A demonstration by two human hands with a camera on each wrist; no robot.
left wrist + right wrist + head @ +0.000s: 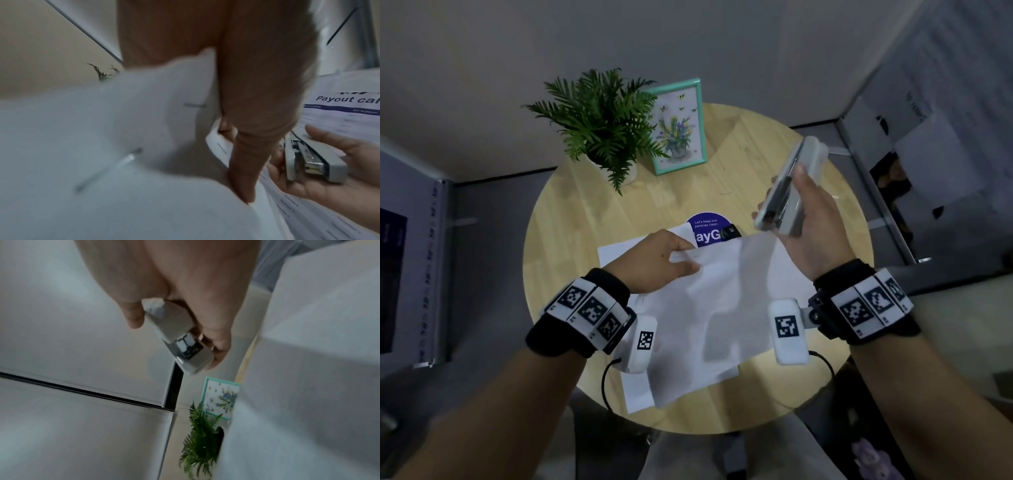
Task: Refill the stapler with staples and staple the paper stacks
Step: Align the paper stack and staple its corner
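Two hands: left hand (666, 255) fingers pinch the lifted paper stack (722, 308); right hand (810, 236) fingers wrap the stapler (789, 192) above the desk (585, 219); loosely pinched sheets may fan apart, misaligning the staple.

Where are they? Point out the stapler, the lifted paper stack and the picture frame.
stapler (789, 192): head view, on its grey body, gripped by the right hand.
lifted paper stack (722, 301): head view, on the middle of the top white sheet.
picture frame (678, 126): head view, on the flower print inside the teal border.
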